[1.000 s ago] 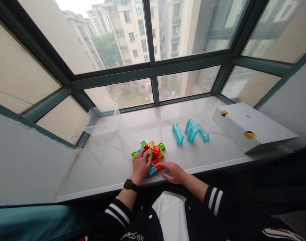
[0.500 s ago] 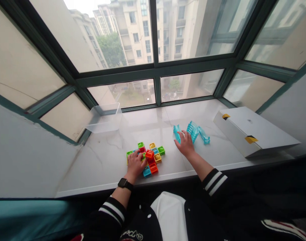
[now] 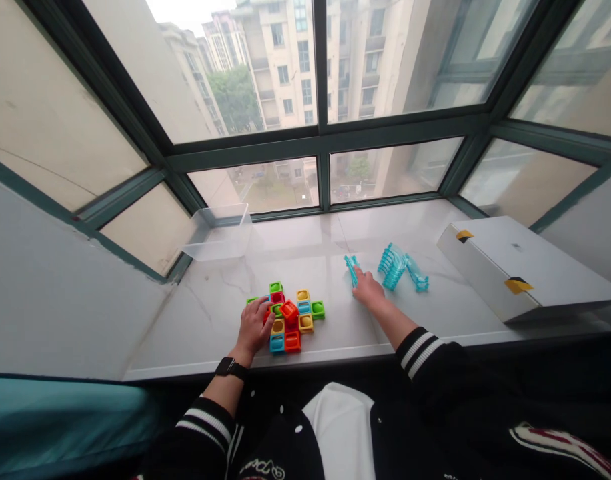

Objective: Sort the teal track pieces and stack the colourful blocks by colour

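My left hand (image 3: 255, 325) rests on the left side of a cluster of colourful toy blocks (image 3: 305, 323), fingers spread and hiding some of them. The blocks are red, yellow, green and blue squares with rounded inserts; a red block (image 3: 289, 311) lies tilted on top. To the right, my right hand (image 3: 369, 291) has its fingers closed on the near end of a translucent blue ribbed plastic piece (image 3: 351, 267). Beyond that hand lie a larger blue ribbed curved piece (image 3: 393, 267) and a slim blue piece (image 3: 416, 273), close together.
A clear plastic bin (image 3: 220, 233) stands at the back left by the window. At the right is a big white box (image 3: 525, 267) with yellow-black tape tabs. The marble sill (image 3: 200, 333) ends at a front edge before my body.
My right hand has closed on the small blue piece, which now sits further left of the other blue pieces. The block cluster has shifted slightly left with my left hand. The view has tilted slightly.
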